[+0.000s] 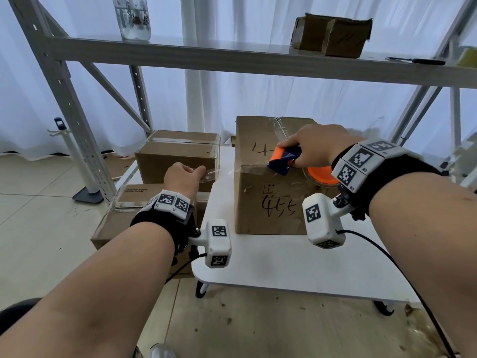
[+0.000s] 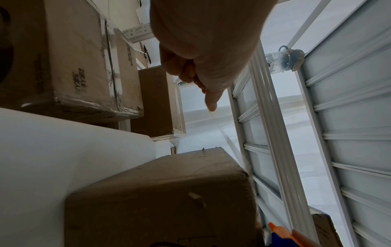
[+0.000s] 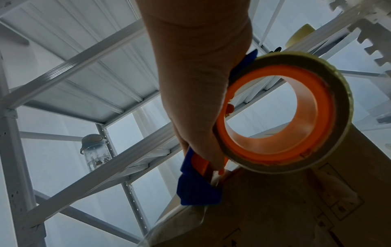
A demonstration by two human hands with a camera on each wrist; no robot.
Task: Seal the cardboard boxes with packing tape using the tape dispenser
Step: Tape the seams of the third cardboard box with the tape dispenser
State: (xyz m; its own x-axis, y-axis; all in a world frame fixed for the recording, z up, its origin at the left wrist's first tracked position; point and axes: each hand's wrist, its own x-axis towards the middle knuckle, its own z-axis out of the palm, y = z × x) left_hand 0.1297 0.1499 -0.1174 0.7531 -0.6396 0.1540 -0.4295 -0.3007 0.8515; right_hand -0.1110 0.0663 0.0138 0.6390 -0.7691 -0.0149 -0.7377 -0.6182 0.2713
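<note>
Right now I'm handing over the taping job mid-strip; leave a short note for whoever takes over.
Right hand grips the tape dispenser, its blue nose pressed at the top front edge of the box marked 455 on the white table.
Left hand pinches the free end of a clear tape strip pulled out to the left of that box, off the cardboard.
Done: this box already carries tape on its top; the two boxes stacked at left show taped seams.
Left: lay the strip down, press it, cut it.

a storeroom: metal racking point(image 1: 64, 81), taped cartons point(image 1: 178, 151), tiled floor point(image 1: 38, 202).
</note>
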